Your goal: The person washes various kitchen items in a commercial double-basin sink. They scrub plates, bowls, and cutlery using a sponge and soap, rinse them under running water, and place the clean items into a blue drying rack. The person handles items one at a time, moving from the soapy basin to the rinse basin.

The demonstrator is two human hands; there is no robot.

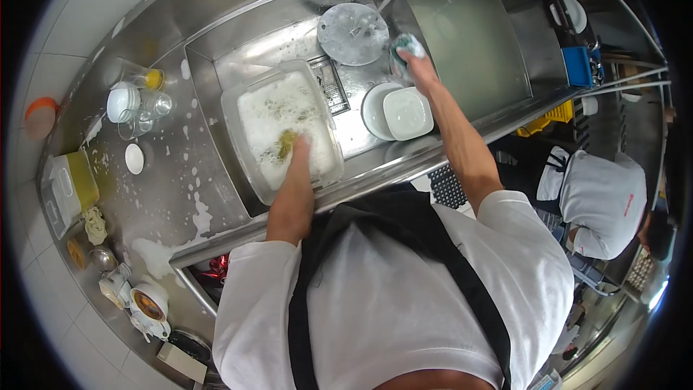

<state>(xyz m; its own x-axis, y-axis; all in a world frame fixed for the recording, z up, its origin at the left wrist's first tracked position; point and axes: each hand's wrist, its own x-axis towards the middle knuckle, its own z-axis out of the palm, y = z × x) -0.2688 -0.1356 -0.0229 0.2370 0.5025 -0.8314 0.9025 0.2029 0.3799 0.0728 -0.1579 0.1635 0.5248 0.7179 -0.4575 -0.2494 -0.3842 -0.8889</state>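
My left hand (303, 143) reaches into the sudsy water of a clear plastic tub (230, 135); foam hides its fingers, so any grip is hidden. In my right hand (416, 62) is a soapy green scouring pad (403, 49), held above the steel sink's right part. Left of that hand, water runs from a spout onto a round plate or lid (346, 32). Below it, a squarish white dish (409, 114) rests partly over a round white plate (372, 111) on the sink floor. A dark rectangular drain grate (337, 86) lies between the tub and the plates.
On the left counter stand glasses (157, 103), a white cup (123, 104) and a small white dish (135, 158). A container of yellow liquid (81, 181) is farther left. A second basin (471, 49) holds cloudy water. A co-worker (601, 200) bends at the right.
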